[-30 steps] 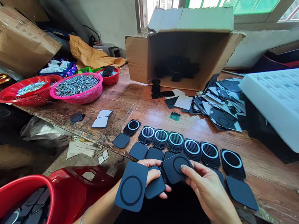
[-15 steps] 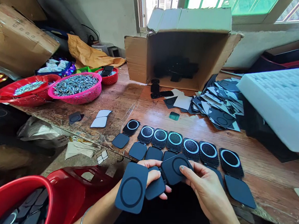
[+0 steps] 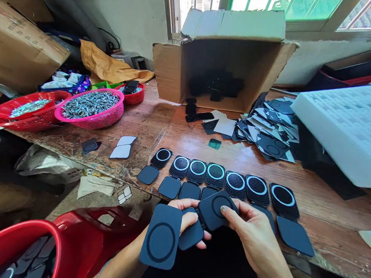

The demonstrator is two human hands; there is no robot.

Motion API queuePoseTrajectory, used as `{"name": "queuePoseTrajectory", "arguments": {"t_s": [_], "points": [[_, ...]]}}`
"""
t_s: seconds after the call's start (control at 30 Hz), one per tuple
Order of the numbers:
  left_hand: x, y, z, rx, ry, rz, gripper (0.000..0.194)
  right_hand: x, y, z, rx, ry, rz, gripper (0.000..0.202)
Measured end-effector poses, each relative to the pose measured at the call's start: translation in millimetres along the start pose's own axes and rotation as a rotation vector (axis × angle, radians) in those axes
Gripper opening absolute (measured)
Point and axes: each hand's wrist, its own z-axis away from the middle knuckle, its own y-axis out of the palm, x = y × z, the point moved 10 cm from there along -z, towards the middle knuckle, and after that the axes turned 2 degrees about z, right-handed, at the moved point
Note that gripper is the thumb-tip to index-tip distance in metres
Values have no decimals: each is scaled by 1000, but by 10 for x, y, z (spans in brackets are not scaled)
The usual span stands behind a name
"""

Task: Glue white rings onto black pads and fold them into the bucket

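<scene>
A hinged black device [image 3: 192,233] lies unfolded between my hands, its upper panel marked with a dark ring. My left hand [image 3: 189,217] grips the lower panel, thumb on top and fingers beneath. A loose dark card with a ring [image 3: 161,239] also rests at my left hand, over the wrist side. My right hand [image 3: 246,221] pinches the ringed upper panel, its thumb pressing on the ring. Beyond my hands, a row of opened black devices [image 3: 215,175] with pale rings lies along the table edge.
An open cardboard box [image 3: 167,74] stands at the back. Right of it are piled cards [image 3: 273,128] and white foam [image 3: 341,128]. A pink basket of metal parts [image 3: 90,107] sits left. A red container [image 3: 58,248] is at lower left.
The view has shifted slightly, moving the table items a little left in the picture. Both hands keep nearly the same grip on the hinged device.
</scene>
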Motion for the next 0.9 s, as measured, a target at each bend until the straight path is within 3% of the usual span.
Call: {"name": "queuePoseTrajectory", "arguments": {"t_s": [0.33,0.6,0.7,0.9], "points": [[42,-91,-65,-55,40,-14,50,13,17,49,5,-62,76,29],[78,-126,-113,-100,74,-6,55,276,-20,160,-156,-261,261,36],[97,-149,-132,-102,93,-9,53,373,-8,215,-197,-393,406,32],[103,-208,-95,-168,172,-48,50,642,172,494,-314,-904,955,20]]}}
